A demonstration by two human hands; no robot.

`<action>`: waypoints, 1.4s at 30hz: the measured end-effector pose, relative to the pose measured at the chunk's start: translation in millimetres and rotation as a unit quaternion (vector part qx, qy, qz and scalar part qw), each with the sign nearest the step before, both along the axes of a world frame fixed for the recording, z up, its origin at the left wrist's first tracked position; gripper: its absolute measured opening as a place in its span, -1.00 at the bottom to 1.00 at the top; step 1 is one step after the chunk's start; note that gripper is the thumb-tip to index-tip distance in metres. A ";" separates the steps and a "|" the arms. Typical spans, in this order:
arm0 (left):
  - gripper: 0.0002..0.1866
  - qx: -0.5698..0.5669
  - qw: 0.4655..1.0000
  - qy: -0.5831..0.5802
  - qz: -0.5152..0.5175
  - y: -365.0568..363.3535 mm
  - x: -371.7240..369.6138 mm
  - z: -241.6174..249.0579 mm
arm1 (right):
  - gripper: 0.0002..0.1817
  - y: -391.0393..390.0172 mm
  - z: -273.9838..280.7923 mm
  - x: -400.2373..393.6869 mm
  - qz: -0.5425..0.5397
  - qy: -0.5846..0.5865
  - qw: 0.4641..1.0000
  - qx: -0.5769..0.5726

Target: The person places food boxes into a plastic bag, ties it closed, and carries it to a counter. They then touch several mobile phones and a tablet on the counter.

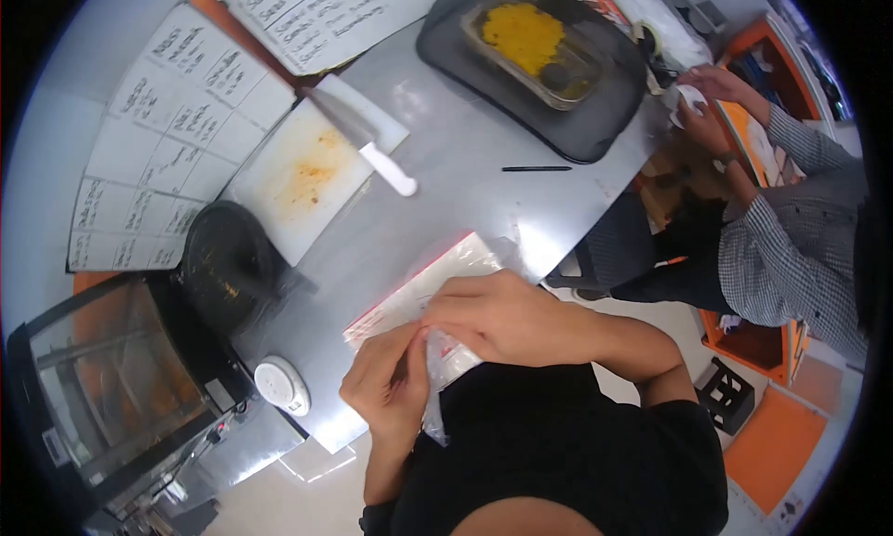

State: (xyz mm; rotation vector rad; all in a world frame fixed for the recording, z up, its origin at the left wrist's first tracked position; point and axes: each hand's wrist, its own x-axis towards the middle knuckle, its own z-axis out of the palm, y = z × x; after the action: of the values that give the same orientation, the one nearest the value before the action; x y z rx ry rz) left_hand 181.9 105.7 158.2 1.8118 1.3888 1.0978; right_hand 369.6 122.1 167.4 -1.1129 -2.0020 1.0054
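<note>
A white packet with a red edge (470, 259) lies at the table's front edge, close to my body. Clear crinkled plastic (434, 401) hangs from its near side. My left hand (386, 373) pinches this plastic, thumb and fingers pressed together. Right beside it, my right hand (502, 314) is closed on the plastic too, its fingertips meeting those of the left hand. Both hands partly cover the packet, so its contents and opening cannot be made out.
A knife (391, 171) rests across a stained white cutting board (344, 196). Beyond are a black pan (228, 266), a white scale (281, 385), a pen (537, 168), and a black tray (446, 47) bearing a container of yellow food (523, 35). A co-worker (791, 247) stands at right.
</note>
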 end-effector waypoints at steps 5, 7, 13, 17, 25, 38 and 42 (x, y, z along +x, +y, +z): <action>-0.89 -0.031 0.999 0.006 0.029 0.7 1.8 1.3 | -0.77 -2.4 -5.7 -4.0 0.011 -0.049 0.997 0.051; -0.88 -0.046 0.999 0.011 0.023 1.3 0.0 3.0 | -0.76 1.8 -6.9 1.9 -0.073 -0.038 0.983 0.164; -0.87 -0.034 0.999 0.005 -0.023 3.9 -8.3 1.5 | -0.78 20.9 24.8 52.2 -0.220 -0.013 0.958 0.181; -0.86 -0.080 0.996 -0.016 -0.026 7.4 -7.9 4.2 | -0.78 18.5 13.3 7.2 0.027 -0.087 0.952 0.294; -0.84 -0.058 0.998 -0.026 -0.017 3.7 -6.6 3.1 | -0.81 27.7 2.4 4.5 0.124 -0.153 0.917 0.346; -0.88 0.004 0.997 0.060 -0.041 11.5 -9.8 3.1 | -0.78 29.2 -21.9 7.6 0.022 -0.058 0.921 0.384; -0.90 -0.040 0.999 0.012 -0.020 9.1 -7.5 5.0 | -0.80 31.1 -21.3 11.0 0.046 -0.062 0.940 0.332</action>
State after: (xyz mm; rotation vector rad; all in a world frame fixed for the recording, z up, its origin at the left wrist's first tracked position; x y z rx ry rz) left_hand 174.4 114.8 163.3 1.7933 1.3840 0.9878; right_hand 380.6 153.2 146.0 -0.7226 -2.2559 0.2424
